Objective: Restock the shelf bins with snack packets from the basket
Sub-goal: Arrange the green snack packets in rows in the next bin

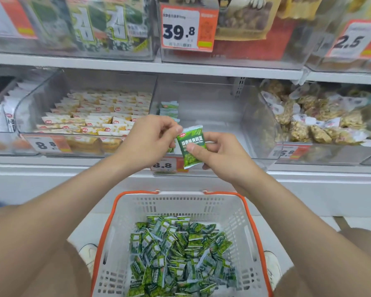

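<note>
Behind both hands sits the nearly bare middle bin (212, 112), its front edge just beyond the upright green packet (192, 144) pinched by left hand (147, 138) and right hand (221, 153).

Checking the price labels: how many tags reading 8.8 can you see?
2. One 8.8 tag is on the front of the yellow-packet bin; the second 8.8 tag is under the middle bin, partly behind the held green packet. Others may be hidden.

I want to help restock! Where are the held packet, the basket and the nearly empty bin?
Packet (193, 139): head view, on its green front.
Basket (180, 205): head view, on its far white wall.
Bin (212, 123): head view, on its bare floor.
</note>
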A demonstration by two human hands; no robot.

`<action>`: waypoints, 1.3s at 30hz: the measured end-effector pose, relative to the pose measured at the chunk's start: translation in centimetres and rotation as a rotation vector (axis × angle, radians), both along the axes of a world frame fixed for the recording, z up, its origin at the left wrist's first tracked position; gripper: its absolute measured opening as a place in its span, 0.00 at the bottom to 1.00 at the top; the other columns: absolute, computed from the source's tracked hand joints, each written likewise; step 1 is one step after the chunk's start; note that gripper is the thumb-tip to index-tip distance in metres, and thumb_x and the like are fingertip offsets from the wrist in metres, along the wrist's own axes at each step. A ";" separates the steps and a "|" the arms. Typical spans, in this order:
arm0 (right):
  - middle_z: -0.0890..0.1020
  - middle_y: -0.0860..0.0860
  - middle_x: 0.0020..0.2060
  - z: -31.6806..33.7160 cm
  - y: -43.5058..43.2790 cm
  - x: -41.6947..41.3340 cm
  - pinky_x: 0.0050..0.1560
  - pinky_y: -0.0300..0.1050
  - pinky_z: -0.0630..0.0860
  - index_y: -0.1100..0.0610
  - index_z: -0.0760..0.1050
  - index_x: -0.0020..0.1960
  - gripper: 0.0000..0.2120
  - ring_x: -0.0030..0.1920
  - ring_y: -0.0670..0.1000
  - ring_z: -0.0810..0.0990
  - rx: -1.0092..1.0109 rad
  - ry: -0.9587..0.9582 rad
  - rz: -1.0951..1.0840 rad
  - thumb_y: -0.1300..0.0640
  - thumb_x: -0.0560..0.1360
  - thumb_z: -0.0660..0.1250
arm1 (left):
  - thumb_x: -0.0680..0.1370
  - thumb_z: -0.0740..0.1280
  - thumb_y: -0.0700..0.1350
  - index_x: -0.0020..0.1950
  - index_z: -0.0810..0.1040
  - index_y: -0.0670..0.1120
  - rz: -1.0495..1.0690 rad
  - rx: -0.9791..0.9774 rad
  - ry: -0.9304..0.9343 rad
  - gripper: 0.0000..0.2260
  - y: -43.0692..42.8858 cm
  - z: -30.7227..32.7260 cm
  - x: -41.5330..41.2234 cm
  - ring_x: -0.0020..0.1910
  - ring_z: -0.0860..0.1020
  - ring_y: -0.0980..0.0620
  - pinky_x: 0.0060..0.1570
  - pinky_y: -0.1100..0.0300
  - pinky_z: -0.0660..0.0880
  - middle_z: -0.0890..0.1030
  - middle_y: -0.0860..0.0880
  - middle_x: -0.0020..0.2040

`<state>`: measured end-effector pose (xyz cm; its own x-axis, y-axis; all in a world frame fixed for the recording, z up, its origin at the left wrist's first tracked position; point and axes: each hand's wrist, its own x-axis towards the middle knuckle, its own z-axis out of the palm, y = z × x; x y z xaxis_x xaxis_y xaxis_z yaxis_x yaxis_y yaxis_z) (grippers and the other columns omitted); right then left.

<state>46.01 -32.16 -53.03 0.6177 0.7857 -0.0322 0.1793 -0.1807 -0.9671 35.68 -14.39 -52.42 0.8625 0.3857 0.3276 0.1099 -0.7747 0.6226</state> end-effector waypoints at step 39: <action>0.83 0.60 0.43 -3.9 14.5 10.7 0.53 0.56 0.78 0.60 0.79 0.46 0.11 0.45 0.68 0.77 -0.375 -0.850 -0.171 0.60 0.78 0.59 | 0.83 0.61 0.41 0.67 0.73 0.47 0.121 0.313 0.158 0.13 5.0 -3.1 2.1 0.77 0.62 0.36 0.70 0.39 0.64 0.55 0.39 0.82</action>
<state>56.75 -17.62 -56.96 0.6567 0.7117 0.2495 0.7395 -0.5428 -0.3981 37.82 -9.41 -55.55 0.8663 0.3901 0.3121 0.2881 -0.9005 0.3257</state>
